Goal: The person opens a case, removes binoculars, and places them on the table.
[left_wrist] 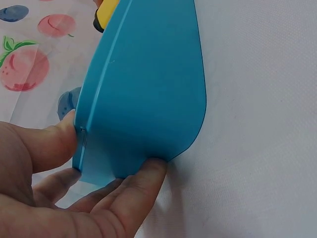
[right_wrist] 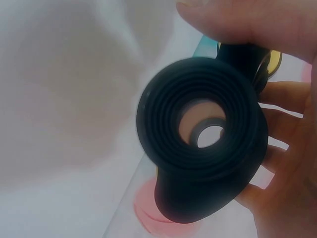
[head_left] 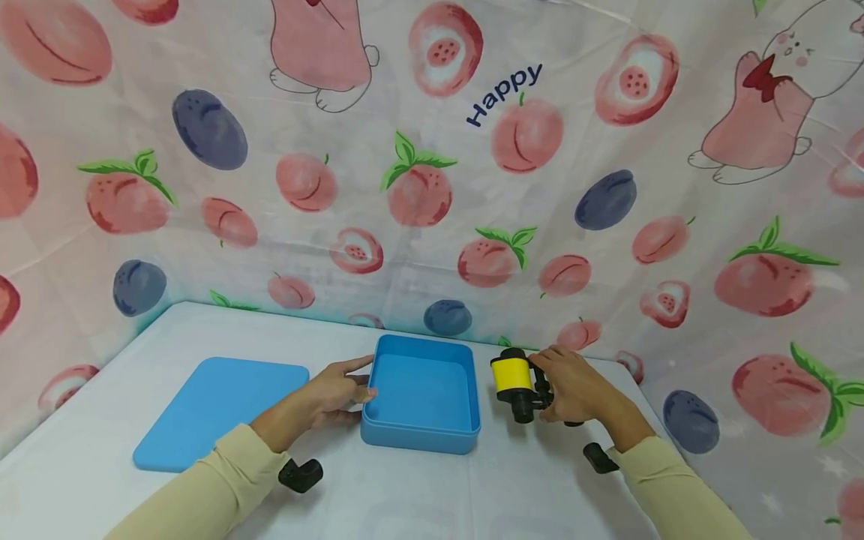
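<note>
A square blue box (head_left: 420, 441) without its lid stands on the white table, its inside facing up. My left hand (head_left: 337, 394) holds its left side; in the left wrist view the thumb (left_wrist: 54, 146) lies at the rim while fingers touch the outer wall. To the right of the box, my right hand (head_left: 570, 382) grips a pair of black and yellow binoculars (head_left: 513, 375), raised over the table. The right wrist view looks into one black eyepiece (right_wrist: 198, 119), with fingers curled behind that barrel. The far side of the binoculars is partly hidden by the hand.
A flat blue lid (head_left: 223, 409) lies on the table (head_left: 398, 495) left of the box, partly covered by the left forearm. A fruit-patterned cloth (head_left: 405, 247) hangs behind the table's back edge and at its sides.
</note>
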{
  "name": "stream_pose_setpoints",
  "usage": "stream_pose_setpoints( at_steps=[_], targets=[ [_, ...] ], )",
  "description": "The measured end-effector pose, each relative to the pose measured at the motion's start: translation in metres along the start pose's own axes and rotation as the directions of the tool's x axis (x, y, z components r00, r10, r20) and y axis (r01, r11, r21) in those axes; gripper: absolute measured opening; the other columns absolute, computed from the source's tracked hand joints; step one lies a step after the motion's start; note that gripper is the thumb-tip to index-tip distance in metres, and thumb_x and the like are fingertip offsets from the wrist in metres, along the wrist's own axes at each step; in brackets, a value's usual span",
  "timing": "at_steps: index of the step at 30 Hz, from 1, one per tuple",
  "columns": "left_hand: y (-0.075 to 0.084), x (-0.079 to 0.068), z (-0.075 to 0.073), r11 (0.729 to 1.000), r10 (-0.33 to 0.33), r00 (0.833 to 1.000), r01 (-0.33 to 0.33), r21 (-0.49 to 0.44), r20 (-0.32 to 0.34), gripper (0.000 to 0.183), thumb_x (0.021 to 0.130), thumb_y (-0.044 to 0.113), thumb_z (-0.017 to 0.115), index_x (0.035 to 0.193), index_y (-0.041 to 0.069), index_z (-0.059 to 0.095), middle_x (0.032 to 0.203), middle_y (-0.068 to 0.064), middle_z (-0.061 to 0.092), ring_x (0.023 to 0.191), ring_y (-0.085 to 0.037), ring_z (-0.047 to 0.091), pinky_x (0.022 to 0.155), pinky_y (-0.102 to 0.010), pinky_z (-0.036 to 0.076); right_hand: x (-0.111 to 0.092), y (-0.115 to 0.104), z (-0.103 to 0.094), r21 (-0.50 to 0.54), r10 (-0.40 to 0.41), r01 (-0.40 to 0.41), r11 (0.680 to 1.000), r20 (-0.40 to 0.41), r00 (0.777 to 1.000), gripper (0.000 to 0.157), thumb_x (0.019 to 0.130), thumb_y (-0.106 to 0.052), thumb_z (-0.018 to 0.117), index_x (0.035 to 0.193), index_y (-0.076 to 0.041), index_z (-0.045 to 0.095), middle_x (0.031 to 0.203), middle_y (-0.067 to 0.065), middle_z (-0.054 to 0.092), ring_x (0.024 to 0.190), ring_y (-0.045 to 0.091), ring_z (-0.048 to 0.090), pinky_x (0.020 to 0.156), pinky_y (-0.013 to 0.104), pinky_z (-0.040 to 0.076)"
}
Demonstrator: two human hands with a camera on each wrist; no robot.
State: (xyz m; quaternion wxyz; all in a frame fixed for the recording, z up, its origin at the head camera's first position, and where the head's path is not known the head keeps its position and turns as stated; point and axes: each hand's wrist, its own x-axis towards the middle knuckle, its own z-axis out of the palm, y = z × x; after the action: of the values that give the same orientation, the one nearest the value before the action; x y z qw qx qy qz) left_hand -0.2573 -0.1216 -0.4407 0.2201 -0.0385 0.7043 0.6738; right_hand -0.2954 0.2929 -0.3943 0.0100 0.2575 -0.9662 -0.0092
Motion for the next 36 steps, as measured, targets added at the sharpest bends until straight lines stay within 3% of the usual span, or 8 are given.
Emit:
stream_pose_setpoints(
  at_steps=[16, 36],
  targets=[
    [0.0, -0.001, 0.001, 1.0, 0.0, 1.0, 0.0, 0.005, -0.011, 0.078, 0.1, -0.001, 0.062, 0.167, 0.017, 0.027, 0.168, -0.032, 0.027, 0.152, -0.058, 0.028, 0.11, -0.071, 0.043, 0.001, 0.001, 0.005, 0.032, 0.021, -0.022, 0.999, 0.02, 1.0, 0.097, 0.063, -0.033, 0.094, 0.145, 0.0, 0.056, 0.14, 0.016, 0.064, 0.132, 0.039, 0.052, 0.116, 0.067, 0.04],
    [-0.003, 0.0, 0.0, 1.0, 0.018, 1.0, -0.018, 0.001, 0.007, 0.078, 0.1, -0.002, 0.062, 0.167, 0.017, 0.026, 0.168, -0.033, 0.024, 0.153, -0.058, 0.024, 0.111, -0.073, 0.041, 0.003, 0.007, 0.012, 0.035, 0.027, -0.027, 0.999, 0.003, 1.0, 0.092, 0.062, -0.03, 0.092, 0.143, -0.001, 0.059, 0.138, 0.014, 0.066, 0.128, 0.035, 0.055, 0.112, 0.064, 0.047]
  ],
)
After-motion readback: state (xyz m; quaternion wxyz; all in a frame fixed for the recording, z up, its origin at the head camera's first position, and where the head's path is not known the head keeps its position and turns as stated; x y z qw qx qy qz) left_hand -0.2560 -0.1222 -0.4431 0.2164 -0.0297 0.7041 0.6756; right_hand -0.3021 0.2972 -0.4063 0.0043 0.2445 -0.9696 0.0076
